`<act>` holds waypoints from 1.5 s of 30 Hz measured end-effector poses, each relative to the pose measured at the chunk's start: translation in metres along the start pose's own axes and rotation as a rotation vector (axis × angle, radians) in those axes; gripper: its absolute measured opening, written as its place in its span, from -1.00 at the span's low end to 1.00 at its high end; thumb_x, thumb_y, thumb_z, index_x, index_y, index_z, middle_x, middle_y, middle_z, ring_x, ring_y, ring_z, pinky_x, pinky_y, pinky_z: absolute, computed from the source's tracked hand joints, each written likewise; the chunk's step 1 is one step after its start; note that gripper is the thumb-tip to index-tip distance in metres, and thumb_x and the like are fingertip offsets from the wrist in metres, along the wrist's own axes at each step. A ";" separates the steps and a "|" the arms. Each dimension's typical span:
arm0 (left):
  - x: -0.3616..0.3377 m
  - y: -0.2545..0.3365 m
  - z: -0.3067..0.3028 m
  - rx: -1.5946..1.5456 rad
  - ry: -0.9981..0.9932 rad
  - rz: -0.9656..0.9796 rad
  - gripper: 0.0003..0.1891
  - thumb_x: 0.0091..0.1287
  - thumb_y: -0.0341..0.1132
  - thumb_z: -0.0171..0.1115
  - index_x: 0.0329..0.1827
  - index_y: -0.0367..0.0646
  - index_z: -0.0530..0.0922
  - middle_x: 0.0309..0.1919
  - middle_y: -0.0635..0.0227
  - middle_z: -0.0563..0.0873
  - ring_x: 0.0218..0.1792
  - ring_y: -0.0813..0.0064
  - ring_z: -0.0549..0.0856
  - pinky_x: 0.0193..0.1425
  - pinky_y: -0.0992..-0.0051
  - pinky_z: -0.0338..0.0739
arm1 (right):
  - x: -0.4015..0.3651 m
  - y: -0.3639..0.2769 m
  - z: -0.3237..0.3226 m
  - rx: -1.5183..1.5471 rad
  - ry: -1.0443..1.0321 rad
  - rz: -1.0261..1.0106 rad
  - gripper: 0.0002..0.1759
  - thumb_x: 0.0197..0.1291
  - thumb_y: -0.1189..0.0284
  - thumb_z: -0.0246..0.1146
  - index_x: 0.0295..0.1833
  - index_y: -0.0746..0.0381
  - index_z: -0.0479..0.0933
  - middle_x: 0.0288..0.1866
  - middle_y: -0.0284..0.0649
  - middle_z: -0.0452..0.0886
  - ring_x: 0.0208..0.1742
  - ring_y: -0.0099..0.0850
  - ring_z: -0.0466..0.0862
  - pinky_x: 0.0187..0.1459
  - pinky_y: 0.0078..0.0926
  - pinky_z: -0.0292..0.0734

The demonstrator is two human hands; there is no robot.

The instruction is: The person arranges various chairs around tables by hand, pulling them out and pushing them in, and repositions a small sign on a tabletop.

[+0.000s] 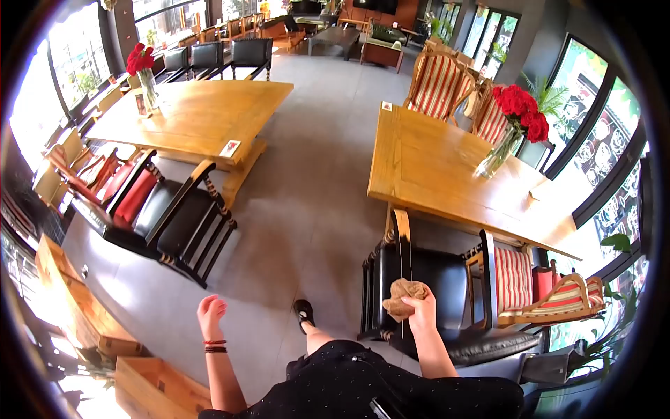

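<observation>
My right hand (420, 307) grips a crumpled brown cloth (403, 299) in front of a black-seated armchair (436, 279). Lower on the left, my left hand (211, 309) hangs over the grey floor, its fingers curled in and nothing visible in them. Beyond the cloth stands a wooden table (447, 164) bearing a glass vase (497, 155) of red flowers (520, 112). A second wooden table (209, 115) is at the left, with another vase (149, 87) of red flowers on it.
A black armchair (178, 213) stands to my left, beside open wooden boxes (125, 343). Striped chairs (436, 84) line the right table's far side. Grey floor (314, 153) runs between the tables. Windows and plants are along the right.
</observation>
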State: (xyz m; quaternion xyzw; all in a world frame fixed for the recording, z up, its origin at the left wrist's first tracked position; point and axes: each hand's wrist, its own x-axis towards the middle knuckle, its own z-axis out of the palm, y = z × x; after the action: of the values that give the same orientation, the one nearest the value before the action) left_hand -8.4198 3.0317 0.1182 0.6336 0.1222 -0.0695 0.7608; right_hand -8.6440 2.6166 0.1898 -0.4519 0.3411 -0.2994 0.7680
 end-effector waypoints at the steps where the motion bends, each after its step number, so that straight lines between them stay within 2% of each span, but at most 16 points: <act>1: 0.020 -0.001 0.026 0.022 -0.073 0.002 -0.85 0.20 -0.43 0.10 -0.18 -0.25 0.50 -0.43 0.33 0.62 -0.41 0.58 0.59 -0.30 0.62 0.50 | 0.019 0.006 0.002 -0.012 0.022 -0.013 -0.58 -0.26 0.81 0.14 -0.16 0.32 0.44 -0.24 -0.18 0.58 -0.19 -0.30 0.62 -0.06 -0.34 0.54; 3: 0.053 -0.010 0.073 -0.080 -0.330 0.062 -0.86 0.21 -0.43 0.12 -0.19 -0.25 0.51 -0.43 0.32 0.63 -0.42 0.58 0.59 -0.32 0.61 0.50 | 0.062 0.013 0.017 0.006 0.064 -0.021 -0.59 -0.25 0.82 0.13 -0.17 0.32 0.44 -0.24 -0.18 0.58 -0.20 -0.30 0.62 -0.08 -0.33 0.55; 5: 0.086 -0.021 0.103 0.094 -0.463 0.048 -0.80 0.22 -0.33 0.17 -0.17 -0.26 0.50 -0.42 0.31 0.64 -0.40 0.54 0.63 -0.31 0.59 0.53 | 0.108 0.013 0.046 0.051 0.090 -0.027 -0.58 -0.25 0.84 0.11 -0.16 0.32 0.43 -0.25 -0.18 0.58 -0.21 -0.30 0.62 -0.10 -0.36 0.55; 7: 0.127 -0.043 0.118 0.137 -0.455 -0.127 -0.84 0.22 -0.43 0.12 -0.17 -0.28 0.51 -0.43 0.31 0.64 -0.45 0.56 0.60 -0.36 0.62 0.50 | 0.160 0.015 0.077 0.064 0.064 -0.037 -0.56 -0.25 0.85 0.11 -0.14 0.34 0.43 -0.24 -0.18 0.58 -0.21 -0.30 0.62 -0.09 -0.35 0.55; 10: 0.175 -0.029 0.135 0.334 -0.426 -0.278 -0.83 0.22 -0.41 0.11 -0.17 -0.27 0.51 -0.40 0.30 0.66 -0.41 0.56 0.63 -0.36 0.63 0.50 | 0.224 0.004 0.144 0.068 0.005 -0.028 -0.55 -0.26 0.87 0.12 -0.14 0.35 0.43 -0.22 -0.17 0.57 -0.20 -0.31 0.61 -0.12 -0.42 0.54; 13: 0.229 -0.017 0.144 0.319 -0.358 -0.293 -0.83 0.21 -0.42 0.11 -0.17 -0.26 0.52 -0.40 0.32 0.65 -0.42 0.57 0.62 -0.35 0.63 0.50 | 0.291 0.011 0.194 0.042 -0.070 -0.055 -0.55 -0.25 0.83 0.14 -0.12 0.33 0.43 -0.22 -0.19 0.59 -0.19 -0.31 0.62 -0.08 -0.36 0.54; 17: 0.304 -0.002 0.169 0.258 -0.239 -0.292 -0.84 0.20 -0.41 0.10 -0.18 -0.25 0.52 -0.43 0.33 0.64 -0.45 0.56 0.62 -0.38 0.64 0.49 | 0.358 0.002 0.277 0.015 -0.135 -0.023 -0.58 -0.24 0.83 0.15 -0.16 0.32 0.45 -0.25 -0.23 0.58 -0.21 -0.37 0.60 -0.10 -0.44 0.52; 25: 0.522 0.002 0.267 0.226 -0.284 -0.321 -0.86 0.21 -0.42 0.11 -0.20 -0.25 0.50 -0.45 0.27 0.65 -0.50 0.50 0.63 -0.49 0.60 0.52 | 0.552 0.016 0.388 0.014 -0.092 -0.089 -0.59 -0.24 0.83 0.15 -0.18 0.30 0.44 -0.26 -0.23 0.56 -0.20 -0.37 0.59 -0.09 -0.43 0.51; 30: 0.689 0.046 0.407 0.398 -0.528 -0.140 -0.87 0.23 -0.40 0.11 -0.20 -0.22 0.51 -0.43 0.34 0.64 -0.46 0.58 0.61 -0.45 0.64 0.49 | 0.648 -0.015 0.398 0.009 0.131 -0.180 -0.55 -0.26 0.82 0.14 -0.12 0.35 0.39 -0.23 -0.20 0.52 -0.20 -0.34 0.58 -0.09 -0.45 0.50; 31: 0.705 0.071 0.448 0.416 -0.573 -0.139 -0.85 0.24 -0.40 0.12 -0.17 -0.22 0.51 -0.41 0.38 0.63 -0.41 0.61 0.60 -0.39 0.66 0.49 | 0.660 -0.022 0.392 -0.013 0.149 -0.196 -0.60 -0.21 0.79 0.14 -0.13 0.33 0.40 -0.22 -0.21 0.51 -0.18 -0.41 0.55 -0.09 -0.52 0.46; 32: 0.721 0.092 0.490 0.407 -0.641 -0.101 -0.84 0.25 -0.40 0.12 -0.13 -0.20 0.52 -0.38 0.39 0.64 -0.35 0.62 0.61 -0.31 0.66 0.49 | 0.672 -0.026 0.383 -0.004 0.198 -0.204 -0.60 -0.20 0.80 0.12 -0.13 0.33 0.40 -0.22 -0.20 0.51 -0.18 -0.39 0.56 -0.11 -0.50 0.48; 33: 0.733 0.114 0.531 0.332 -0.697 -0.188 -0.83 0.26 -0.41 0.10 -0.10 -0.18 0.52 -0.34 0.41 0.64 -0.32 0.63 0.61 -0.25 0.66 0.49 | 0.684 -0.028 0.372 0.008 0.249 -0.213 -0.60 -0.19 0.81 0.09 -0.12 0.33 0.40 -0.22 -0.19 0.52 -0.19 -0.38 0.57 -0.12 -0.48 0.50; 35: 0.761 0.136 0.612 0.374 -0.863 -0.130 -0.85 0.27 -0.46 0.09 -0.12 -0.23 0.50 -0.34 0.39 0.64 -0.32 0.63 0.61 -0.23 0.68 0.49 | 0.709 -0.033 0.356 0.036 0.402 -0.224 -0.58 -0.17 0.82 0.04 -0.09 0.33 0.39 -0.22 -0.18 0.53 -0.19 -0.34 0.59 -0.16 -0.42 0.54; 39: 0.804 0.129 0.761 0.420 -1.128 -0.117 -0.82 0.30 -0.41 0.06 -0.08 -0.26 0.48 -0.28 0.33 0.64 -0.24 0.58 0.63 -0.15 0.61 0.51 | 0.776 -0.043 0.334 0.180 0.581 -0.298 -0.58 -0.15 0.82 -0.01 -0.08 0.38 0.37 -0.21 -0.08 0.54 -0.25 -0.26 0.62 -0.19 -0.32 0.59; 41: 0.815 0.113 0.823 0.443 -1.218 -0.151 -0.81 0.33 -0.39 0.04 -0.06 -0.25 0.47 -0.24 0.31 0.64 -0.23 0.55 0.64 -0.14 0.60 0.52 | 0.829 -0.048 0.327 0.190 0.779 -0.288 -0.56 -0.15 0.82 -0.01 -0.06 0.35 0.39 -0.19 -0.16 0.55 -0.19 -0.31 0.60 -0.17 -0.39 0.56; 45: 0.850 0.105 0.928 0.543 -1.278 -0.301 -0.81 0.32 -0.41 0.06 -0.05 -0.25 0.48 -0.26 0.32 0.64 -0.26 0.58 0.63 -0.15 0.63 0.51 | 0.949 -0.089 0.316 0.232 0.679 -0.362 -0.61 -0.13 0.82 0.01 -0.10 0.34 0.40 -0.21 -0.19 0.55 -0.18 -0.35 0.59 -0.14 -0.46 0.53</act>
State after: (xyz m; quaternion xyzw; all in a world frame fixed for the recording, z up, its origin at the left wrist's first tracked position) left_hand -7.4849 2.1823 0.1402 0.6124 -0.2836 -0.5598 0.4808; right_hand -7.8485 2.0059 0.1427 -0.2901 0.4542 -0.5988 0.5924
